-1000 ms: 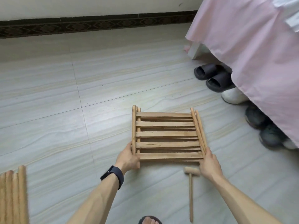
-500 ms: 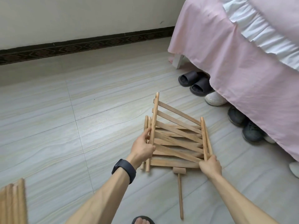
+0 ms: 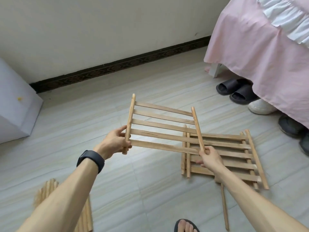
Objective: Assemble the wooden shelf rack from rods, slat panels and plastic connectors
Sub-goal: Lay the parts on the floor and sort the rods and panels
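Observation:
A wooden slat panel (image 3: 160, 129) with several flat slats between two round side rails hangs in the air above the floor. My left hand (image 3: 116, 141) grips its left rail near the lower end. My right hand (image 3: 209, 158) grips the lower end of its right rail. A stack of further slat panels (image 3: 234, 156) lies flat on the floor under and to the right of my right hand. A bundle of wooden rods (image 3: 83, 213) lies at the lower left, partly hidden by my left forearm. No plastic connectors are in view.
A wooden mallet, handle (image 3: 224, 210) showing, lies by the stack. My sandalled foot (image 3: 185, 226) is at the bottom edge. A pink-skirted bed (image 3: 260, 56) stands at right with black slippers (image 3: 234, 91) and shoes under it. A white box (image 3: 15, 104) sits at left by the wall.
Both hands have lifted the top slat panel off the stack and carried it up and to the left. The rest of the stack stays on the floor. The camera has tilted up.

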Motion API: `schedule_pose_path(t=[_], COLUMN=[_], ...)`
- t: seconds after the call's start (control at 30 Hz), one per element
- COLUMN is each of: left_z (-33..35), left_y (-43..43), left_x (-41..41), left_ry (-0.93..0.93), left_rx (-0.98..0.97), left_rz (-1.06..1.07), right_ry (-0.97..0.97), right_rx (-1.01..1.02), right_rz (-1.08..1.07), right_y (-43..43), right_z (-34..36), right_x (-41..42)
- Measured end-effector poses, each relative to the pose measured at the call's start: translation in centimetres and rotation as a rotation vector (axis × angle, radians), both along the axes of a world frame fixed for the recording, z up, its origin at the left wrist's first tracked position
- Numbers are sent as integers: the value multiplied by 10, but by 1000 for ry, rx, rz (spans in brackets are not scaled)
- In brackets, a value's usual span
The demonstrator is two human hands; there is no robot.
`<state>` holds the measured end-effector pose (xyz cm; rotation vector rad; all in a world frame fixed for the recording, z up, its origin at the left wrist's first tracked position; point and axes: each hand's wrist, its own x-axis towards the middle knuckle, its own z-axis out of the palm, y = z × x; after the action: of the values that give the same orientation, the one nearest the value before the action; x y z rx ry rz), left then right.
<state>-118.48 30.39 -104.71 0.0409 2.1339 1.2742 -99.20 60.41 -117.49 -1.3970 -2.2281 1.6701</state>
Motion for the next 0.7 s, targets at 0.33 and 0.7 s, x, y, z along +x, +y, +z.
schedule_pose_path(t=[0.33,0.7], left_z=[-70,-179], left_y=[-178,-179], left_x=[51,101], left_ry=[-254,-258], left_rx=[-314,-88], left_rz=[22,243], right_ry=[-130,-272], right_rx=[-79,185], right_rz=[255,358], right_y=[-140,-147], right_z=[-46,-68], right_x=[-20,1])
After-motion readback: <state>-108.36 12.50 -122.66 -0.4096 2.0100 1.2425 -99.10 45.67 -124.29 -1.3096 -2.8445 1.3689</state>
